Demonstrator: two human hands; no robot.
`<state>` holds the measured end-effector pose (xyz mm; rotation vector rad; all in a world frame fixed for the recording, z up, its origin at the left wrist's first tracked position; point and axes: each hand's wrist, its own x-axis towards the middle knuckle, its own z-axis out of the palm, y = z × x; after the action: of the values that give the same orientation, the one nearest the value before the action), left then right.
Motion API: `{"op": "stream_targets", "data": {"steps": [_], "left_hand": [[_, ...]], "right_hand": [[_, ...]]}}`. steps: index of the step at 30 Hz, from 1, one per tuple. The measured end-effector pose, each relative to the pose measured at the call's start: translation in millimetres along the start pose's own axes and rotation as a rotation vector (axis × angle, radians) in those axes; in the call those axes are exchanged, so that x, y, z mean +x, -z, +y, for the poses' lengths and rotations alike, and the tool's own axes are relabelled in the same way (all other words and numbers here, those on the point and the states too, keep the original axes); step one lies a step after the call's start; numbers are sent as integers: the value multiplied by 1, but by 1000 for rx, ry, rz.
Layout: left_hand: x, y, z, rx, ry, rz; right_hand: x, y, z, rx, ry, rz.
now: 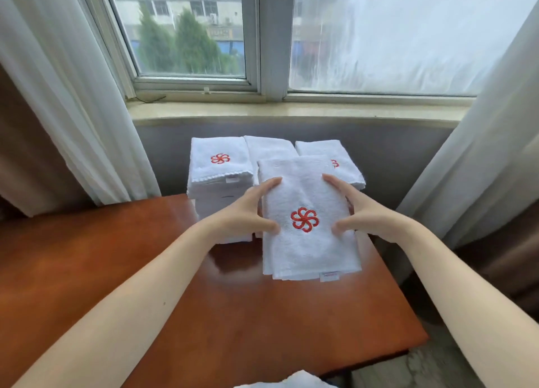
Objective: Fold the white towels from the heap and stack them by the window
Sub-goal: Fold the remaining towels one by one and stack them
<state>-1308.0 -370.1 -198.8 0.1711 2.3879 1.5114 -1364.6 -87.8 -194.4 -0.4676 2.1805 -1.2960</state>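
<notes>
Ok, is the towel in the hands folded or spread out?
Folded: the towel is a compact rectangle, layered edges showing at its near end, held on both sides by the left hand and right hand.

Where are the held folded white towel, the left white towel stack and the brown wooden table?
Held folded white towel (303, 189): head view, above logo.
Left white towel stack (210, 168): head view, top towel.
Brown wooden table (102, 256): head view, bare top.

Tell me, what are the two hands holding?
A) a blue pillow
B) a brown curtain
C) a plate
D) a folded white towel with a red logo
D: the left hand and right hand grip the sides of the folded towel, its red logo facing up.
</notes>
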Motion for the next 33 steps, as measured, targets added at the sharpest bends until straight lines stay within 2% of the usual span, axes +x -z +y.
{"op": "stream_targets", "data": {"steps": [6, 12, 22, 28, 33], "left_hand": [[48, 40, 34, 40, 9, 90], [108, 86, 50, 49, 106, 98], [197, 127, 27, 76, 313, 115], [212, 120, -4, 308, 515, 67], [216, 104, -10, 827, 473, 72]], "right_hand": [[52, 45, -35, -37, 70, -1], [124, 80, -55, 5, 80, -18], [239, 100, -33, 69, 2, -90], [265, 81, -5, 20, -134, -214], [270, 78, 0, -7, -174, -195]]}}
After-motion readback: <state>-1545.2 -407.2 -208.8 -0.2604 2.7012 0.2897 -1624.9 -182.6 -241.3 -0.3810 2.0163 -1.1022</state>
